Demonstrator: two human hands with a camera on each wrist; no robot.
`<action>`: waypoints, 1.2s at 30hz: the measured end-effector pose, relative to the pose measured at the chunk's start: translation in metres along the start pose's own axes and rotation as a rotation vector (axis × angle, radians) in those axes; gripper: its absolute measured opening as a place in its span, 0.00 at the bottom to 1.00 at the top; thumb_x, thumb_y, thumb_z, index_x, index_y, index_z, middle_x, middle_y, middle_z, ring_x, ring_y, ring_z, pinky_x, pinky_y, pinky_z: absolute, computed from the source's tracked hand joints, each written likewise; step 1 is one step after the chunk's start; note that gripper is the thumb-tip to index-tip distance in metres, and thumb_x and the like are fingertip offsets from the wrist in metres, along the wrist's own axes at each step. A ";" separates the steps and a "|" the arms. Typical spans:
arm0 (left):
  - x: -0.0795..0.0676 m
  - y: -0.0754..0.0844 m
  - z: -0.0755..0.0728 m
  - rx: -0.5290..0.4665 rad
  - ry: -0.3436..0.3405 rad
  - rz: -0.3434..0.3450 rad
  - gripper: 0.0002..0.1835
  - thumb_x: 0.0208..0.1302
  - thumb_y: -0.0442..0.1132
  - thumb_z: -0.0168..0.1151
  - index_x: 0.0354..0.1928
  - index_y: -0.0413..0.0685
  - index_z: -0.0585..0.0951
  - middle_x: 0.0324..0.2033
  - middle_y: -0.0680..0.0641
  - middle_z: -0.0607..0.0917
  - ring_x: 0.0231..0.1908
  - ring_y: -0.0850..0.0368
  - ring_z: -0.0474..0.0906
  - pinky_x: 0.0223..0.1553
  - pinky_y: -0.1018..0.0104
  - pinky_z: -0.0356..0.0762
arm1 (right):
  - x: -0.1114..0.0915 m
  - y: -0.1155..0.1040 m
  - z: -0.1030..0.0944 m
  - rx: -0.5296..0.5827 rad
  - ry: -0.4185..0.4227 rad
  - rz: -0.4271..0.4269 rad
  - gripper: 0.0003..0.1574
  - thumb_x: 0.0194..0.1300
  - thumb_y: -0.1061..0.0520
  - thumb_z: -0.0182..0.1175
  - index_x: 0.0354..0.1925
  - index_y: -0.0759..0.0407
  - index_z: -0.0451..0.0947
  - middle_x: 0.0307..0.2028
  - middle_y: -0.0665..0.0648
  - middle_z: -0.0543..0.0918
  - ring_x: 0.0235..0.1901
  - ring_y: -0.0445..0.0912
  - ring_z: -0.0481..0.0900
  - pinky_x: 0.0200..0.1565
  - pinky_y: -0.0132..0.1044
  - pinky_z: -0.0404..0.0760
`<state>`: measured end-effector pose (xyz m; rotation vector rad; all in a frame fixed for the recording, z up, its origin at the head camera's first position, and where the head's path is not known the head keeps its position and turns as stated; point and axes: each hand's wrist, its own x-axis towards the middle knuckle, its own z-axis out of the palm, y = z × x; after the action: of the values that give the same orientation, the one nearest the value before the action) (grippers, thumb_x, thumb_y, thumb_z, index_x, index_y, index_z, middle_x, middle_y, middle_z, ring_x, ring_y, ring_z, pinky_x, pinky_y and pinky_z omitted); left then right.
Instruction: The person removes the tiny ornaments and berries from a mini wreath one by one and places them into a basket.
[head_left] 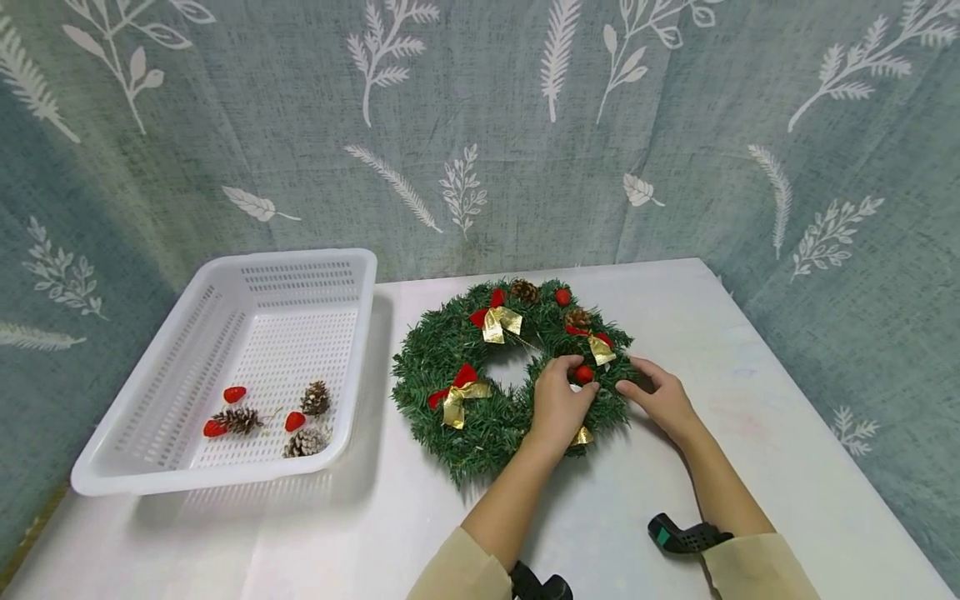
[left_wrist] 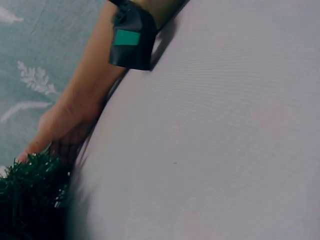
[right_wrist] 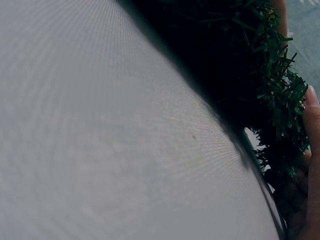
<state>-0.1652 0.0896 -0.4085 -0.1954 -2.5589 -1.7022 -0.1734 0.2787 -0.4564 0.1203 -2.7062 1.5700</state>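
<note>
A green wreath [head_left: 480, 450] lies on the white table, decorated with red-and-gold bows [head_left: 454, 396], pine cones [head_left: 525, 291] and red berry ornaments [head_left: 563, 297]. Over its lower right part, my left hand [head_left: 557, 408] has thumb and index finger bent around another red berry ornament [head_left: 584, 374]. My right hand [head_left: 666, 404] holds the wreath's right outer edge, thumb near the top and the other fingers partly hidden. The left wrist view shows that right hand [left_wrist: 65, 120] beside the green tips. In the right wrist view the wreath [right_wrist: 280, 100] fills the upper right.
A white plastic basket [head_left: 358, 350] stands to the left with several pine cones [head_left: 317, 398] and red strawberry-like ornaments [head_left: 235, 394] inside. The white table [head_left: 360, 533] extends in front and to the right. A green patterned cloth [head_left: 480, 167] hangs behind.
</note>
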 end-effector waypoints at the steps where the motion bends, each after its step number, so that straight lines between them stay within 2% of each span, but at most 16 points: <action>1: 0.000 -0.001 0.000 -0.007 -0.001 -0.005 0.20 0.56 0.33 0.68 0.52 0.40 0.79 0.45 0.46 0.81 0.47 0.51 0.77 0.47 0.60 0.77 | 0.000 0.000 0.001 -0.001 -0.001 -0.003 0.37 0.66 0.52 0.59 0.66 0.69 0.61 0.64 0.72 0.65 0.64 0.64 0.64 0.62 0.55 0.65; 9: 0.000 -0.004 -0.001 -0.032 0.004 -0.013 0.19 0.56 0.33 0.68 0.50 0.41 0.79 0.43 0.47 0.81 0.44 0.53 0.77 0.43 0.63 0.77 | 0.000 0.001 0.002 -0.012 0.002 -0.016 0.38 0.66 0.51 0.59 0.66 0.70 0.61 0.64 0.73 0.65 0.63 0.64 0.65 0.61 0.56 0.66; 20: -0.002 -0.005 0.000 0.012 0.011 0.049 0.18 0.56 0.34 0.68 0.50 0.41 0.82 0.41 0.48 0.79 0.41 0.55 0.76 0.43 0.65 0.75 | 0.000 0.000 0.002 -0.014 0.007 -0.019 0.37 0.66 0.52 0.59 0.66 0.69 0.62 0.63 0.72 0.67 0.62 0.64 0.66 0.60 0.56 0.67; 29: -0.007 -0.006 -0.001 -0.111 0.046 0.101 0.19 0.59 0.35 0.66 0.53 0.40 0.79 0.43 0.47 0.77 0.42 0.56 0.77 0.43 0.69 0.77 | 0.002 -0.001 0.001 -0.017 0.002 -0.012 0.38 0.66 0.51 0.59 0.67 0.70 0.60 0.64 0.73 0.64 0.63 0.65 0.64 0.62 0.57 0.65; 36: -0.013 -0.003 -0.002 -0.197 0.067 0.150 0.18 0.59 0.34 0.66 0.52 0.39 0.80 0.43 0.46 0.76 0.43 0.55 0.79 0.44 0.70 0.78 | -0.001 -0.004 0.002 -0.003 0.020 -0.014 0.35 0.65 0.55 0.60 0.65 0.69 0.63 0.63 0.72 0.67 0.63 0.63 0.65 0.62 0.56 0.66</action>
<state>-0.1532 0.0854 -0.4114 -0.3258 -2.2660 -1.8674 -0.1719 0.2748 -0.4544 0.1233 -2.6865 1.5548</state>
